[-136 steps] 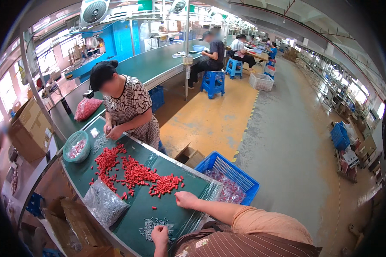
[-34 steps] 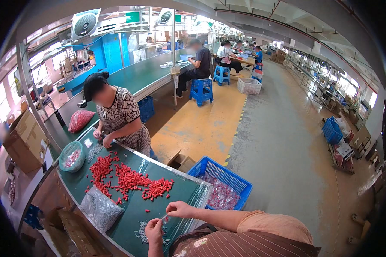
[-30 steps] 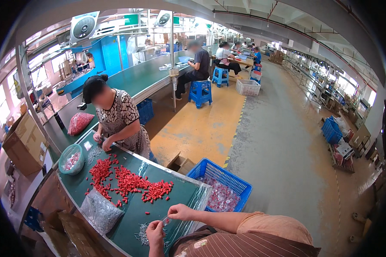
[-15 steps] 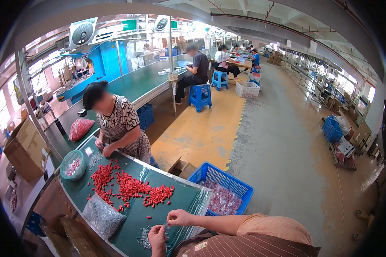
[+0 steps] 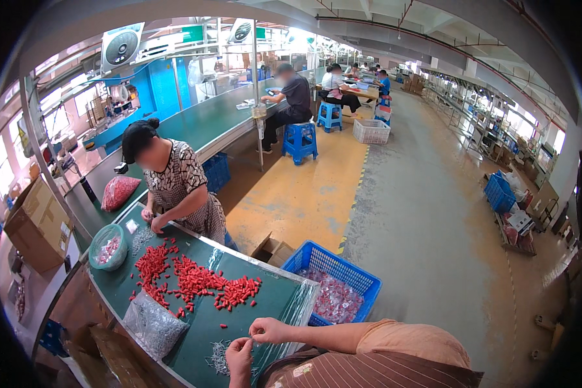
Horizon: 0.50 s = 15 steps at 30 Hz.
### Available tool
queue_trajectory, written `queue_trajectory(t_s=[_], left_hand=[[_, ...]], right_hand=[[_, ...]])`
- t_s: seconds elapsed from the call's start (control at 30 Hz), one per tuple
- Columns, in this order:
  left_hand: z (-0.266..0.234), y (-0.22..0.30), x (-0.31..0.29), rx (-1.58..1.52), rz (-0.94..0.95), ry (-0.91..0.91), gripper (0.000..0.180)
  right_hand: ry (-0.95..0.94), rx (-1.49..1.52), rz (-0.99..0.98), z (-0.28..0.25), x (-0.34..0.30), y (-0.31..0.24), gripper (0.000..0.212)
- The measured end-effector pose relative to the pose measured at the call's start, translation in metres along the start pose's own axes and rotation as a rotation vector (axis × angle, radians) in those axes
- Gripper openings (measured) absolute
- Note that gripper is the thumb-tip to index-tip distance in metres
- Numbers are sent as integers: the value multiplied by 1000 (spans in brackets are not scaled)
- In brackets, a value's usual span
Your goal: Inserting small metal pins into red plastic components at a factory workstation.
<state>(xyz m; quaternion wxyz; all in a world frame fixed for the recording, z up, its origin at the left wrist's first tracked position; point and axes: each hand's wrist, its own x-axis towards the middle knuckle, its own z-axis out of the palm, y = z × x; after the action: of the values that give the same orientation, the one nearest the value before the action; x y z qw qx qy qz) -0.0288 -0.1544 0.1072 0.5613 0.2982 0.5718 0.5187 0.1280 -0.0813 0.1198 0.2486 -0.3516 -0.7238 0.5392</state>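
My left hand (image 5: pixel 240 357) and my right hand (image 5: pixel 269 330) come together above the near edge of the green table (image 5: pixel 207 333), fingers pinched. Between the fingertips is something small that I cannot make out. Just under my left hand lies a loose heap of thin grey metal screws or pins (image 5: pixel 218 357). Beyond the hands, a spread of small red plastic plugs (image 5: pixel 200 281) covers the middle of the table, with one lying apart nearer to me. A clear bag of small grey metal parts (image 5: pixel 154 326) rests to the left.
Across the table a co-worker (image 5: pixel 174 174) handles small parts beside a green basket (image 5: pixel 108 249). A pink-red bag (image 5: pixel 120 193) lies behind it. Right of the table stands a blue crate (image 5: pixel 362 279) of small clear packets. Cardboard boxes (image 5: pixel 275 252) sit against the table's far side.
My fingertips have drawn a little closer together, and the thin grey piece seen between them before is now mostly hidden. The whole view has shifted slightly.
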Motion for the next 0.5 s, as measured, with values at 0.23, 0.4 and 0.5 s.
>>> queue_trajectory(t_s=[0.23,0.4,0.5], left_hand=[[2,-4,1,9,-23,-34,7],[-4,3,-4,-124,-138,-83,9],[-17,-3,-4,-232,-218,-112,12]], right_hand=[[2,9,-21,-7,-6,-1,11],[154,-38,68,-82,-31,-14,13],[391,-298,230,-145,-61,-18,15]])
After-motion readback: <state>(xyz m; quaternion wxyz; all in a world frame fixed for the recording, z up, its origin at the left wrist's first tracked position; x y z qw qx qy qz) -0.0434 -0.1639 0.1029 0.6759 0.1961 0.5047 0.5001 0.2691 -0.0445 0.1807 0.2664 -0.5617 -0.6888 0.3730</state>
